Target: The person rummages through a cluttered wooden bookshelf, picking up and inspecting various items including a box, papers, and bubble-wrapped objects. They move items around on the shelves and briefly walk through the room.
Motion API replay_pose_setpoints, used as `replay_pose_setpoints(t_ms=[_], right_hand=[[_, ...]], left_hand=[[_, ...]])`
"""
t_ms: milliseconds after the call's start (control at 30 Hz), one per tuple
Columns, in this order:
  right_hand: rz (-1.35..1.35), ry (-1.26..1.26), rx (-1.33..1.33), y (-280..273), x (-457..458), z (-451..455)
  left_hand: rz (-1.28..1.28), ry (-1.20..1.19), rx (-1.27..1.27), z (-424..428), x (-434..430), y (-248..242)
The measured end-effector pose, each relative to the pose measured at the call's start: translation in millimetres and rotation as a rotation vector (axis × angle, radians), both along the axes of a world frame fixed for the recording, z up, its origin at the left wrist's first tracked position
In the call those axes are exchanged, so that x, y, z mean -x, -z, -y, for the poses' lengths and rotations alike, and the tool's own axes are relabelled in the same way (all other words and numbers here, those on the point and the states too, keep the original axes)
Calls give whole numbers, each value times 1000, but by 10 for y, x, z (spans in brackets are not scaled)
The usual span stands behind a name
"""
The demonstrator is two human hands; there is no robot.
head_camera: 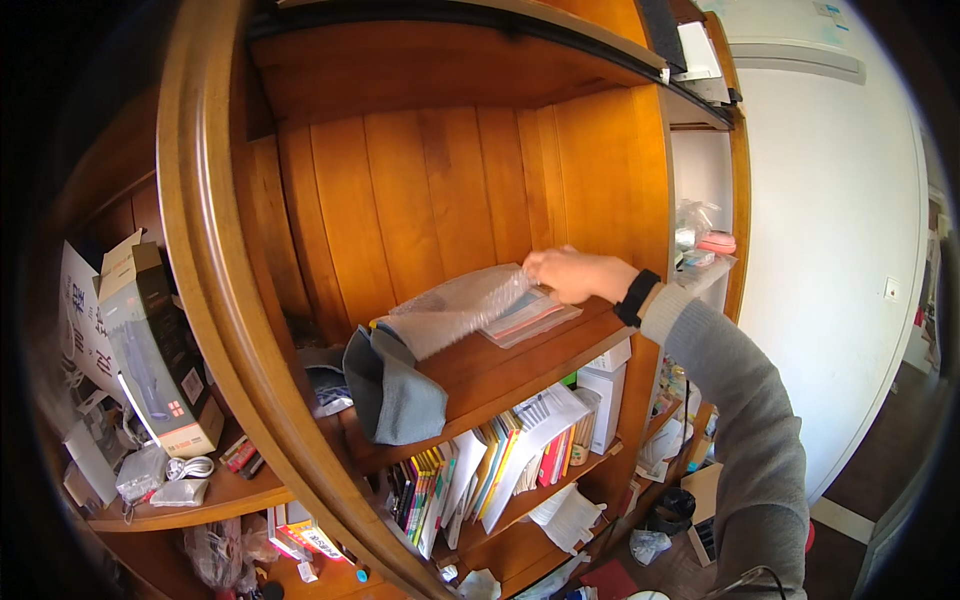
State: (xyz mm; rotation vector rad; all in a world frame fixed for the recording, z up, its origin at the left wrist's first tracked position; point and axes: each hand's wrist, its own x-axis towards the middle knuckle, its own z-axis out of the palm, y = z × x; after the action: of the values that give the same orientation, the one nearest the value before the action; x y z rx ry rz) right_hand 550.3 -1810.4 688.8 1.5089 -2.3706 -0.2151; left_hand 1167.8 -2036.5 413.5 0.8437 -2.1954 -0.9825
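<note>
My right hand (571, 276), with a dark band at the wrist and a grey sleeve, grips the right end of a sheet of clear bubble wrap (457, 307) over a wooden shelf. The wrap slopes down to the left, where its end meets a folded grey-blue cloth (394, 390) hanging over the shelf's front edge. Under and beside the hand, flat clear plastic bags with a red edge (525, 319) lie on the board. My left hand is out of view.
Books and papers (487, 465) stand on the shelf below. Left of the wooden cabinet post (202, 225) are a tall product box (154, 352) and a white coiled cable (190, 468). A black bin (670, 510) stands on the floor, lower right.
</note>
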Motion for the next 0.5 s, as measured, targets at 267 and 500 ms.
replay_pose_setpoints(t_ms=[267,500], right_hand=[[-86,-166,275,-366,151,361],[-104,-136,517,-720,249,137]], left_hand=[[-351,26,-288,-1055,525,-324],[-107,106,263,-1573,1115,-574]])
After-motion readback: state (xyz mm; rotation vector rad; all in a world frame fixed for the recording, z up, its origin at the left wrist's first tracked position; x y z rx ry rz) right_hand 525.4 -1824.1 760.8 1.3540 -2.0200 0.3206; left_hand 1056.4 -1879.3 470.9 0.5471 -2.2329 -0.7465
